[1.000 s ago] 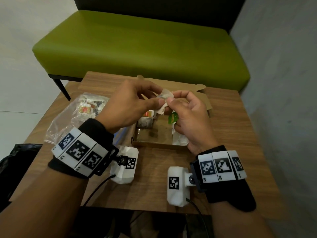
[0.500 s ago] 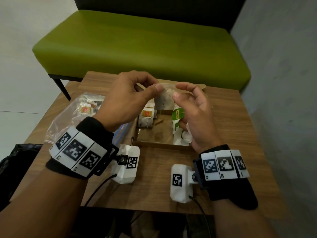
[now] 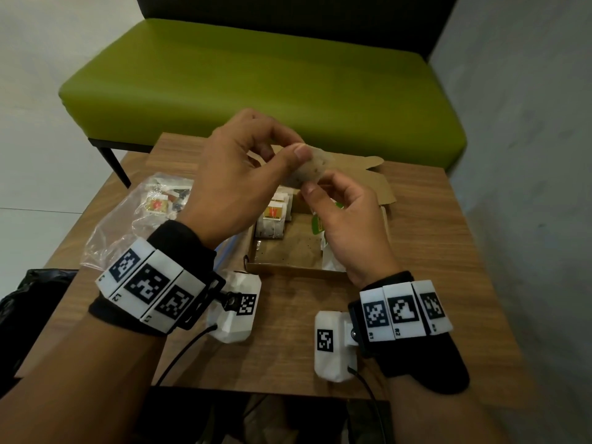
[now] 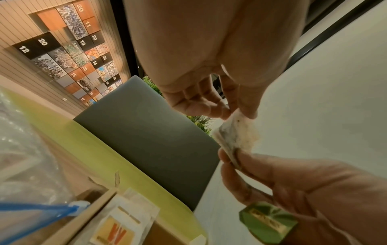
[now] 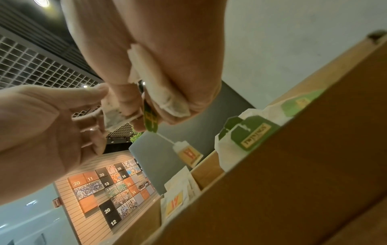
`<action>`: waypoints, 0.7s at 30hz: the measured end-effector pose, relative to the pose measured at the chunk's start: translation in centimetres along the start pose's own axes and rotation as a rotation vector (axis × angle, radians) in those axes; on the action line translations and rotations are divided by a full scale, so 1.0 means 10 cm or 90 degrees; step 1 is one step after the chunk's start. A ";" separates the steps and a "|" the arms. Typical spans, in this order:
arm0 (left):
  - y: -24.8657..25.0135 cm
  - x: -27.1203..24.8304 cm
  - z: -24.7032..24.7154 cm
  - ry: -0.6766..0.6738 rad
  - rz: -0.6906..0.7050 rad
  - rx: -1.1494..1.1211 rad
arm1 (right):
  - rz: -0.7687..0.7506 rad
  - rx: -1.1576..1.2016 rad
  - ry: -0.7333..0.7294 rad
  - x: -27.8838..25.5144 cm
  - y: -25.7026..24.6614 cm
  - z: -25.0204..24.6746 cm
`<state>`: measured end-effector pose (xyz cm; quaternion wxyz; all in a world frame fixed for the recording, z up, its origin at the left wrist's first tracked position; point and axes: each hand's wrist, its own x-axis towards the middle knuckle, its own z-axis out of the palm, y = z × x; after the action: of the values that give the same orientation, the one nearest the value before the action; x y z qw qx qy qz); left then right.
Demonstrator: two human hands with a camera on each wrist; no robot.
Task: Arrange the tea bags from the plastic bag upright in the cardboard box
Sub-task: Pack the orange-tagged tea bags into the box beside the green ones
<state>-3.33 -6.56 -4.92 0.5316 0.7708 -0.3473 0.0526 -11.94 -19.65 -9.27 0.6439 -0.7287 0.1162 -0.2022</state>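
Observation:
A pale tea bag (image 3: 309, 169) hangs above the open cardboard box (image 3: 288, 271). My left hand (image 3: 296, 149) pinches its top edge and my right hand (image 3: 315, 184) pinches its lower edge. In the left wrist view the tea bag (image 4: 236, 137) is stretched between both hands. In the right wrist view my right hand (image 5: 134, 116) also grips a second tea bag (image 5: 161, 94) and a green tag (image 5: 149, 119) in its curled fingers. Upright tea bags with yellow tags (image 3: 272, 216) stand at the box's left side, green-tagged ones (image 5: 251, 132) at its right. The clear plastic bag (image 3: 134, 219) lies left of the box and holds more tea bags.
The box sits on a small wooden table (image 3: 423, 251) with its flaps (image 3: 368, 174) folded back. A green bench (image 3: 256, 81) stands right behind the table. A black bag (image 3: 28, 299) lies on the floor at the left. A grey wall (image 3: 528, 155) is close on the right.
Both hands have risen from just over the box. The tea bag, bunched between the fingertips before, is now spread out, with the left hand above and the right hand below.

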 end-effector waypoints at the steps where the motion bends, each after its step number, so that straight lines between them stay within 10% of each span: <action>1: -0.01 0.00 0.01 -0.015 -0.010 0.005 | -0.005 -0.005 0.000 0.00 -0.01 0.00; 21: 0.00 0.01 -0.10 -0.157 -0.148 -0.086 | 0.022 -0.049 -0.068 0.00 0.04 0.07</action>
<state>-2.98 -5.74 -4.50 0.5382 0.7686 -0.3214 -0.1276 -11.62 -19.07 -9.74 0.6243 -0.7603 0.1023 -0.1475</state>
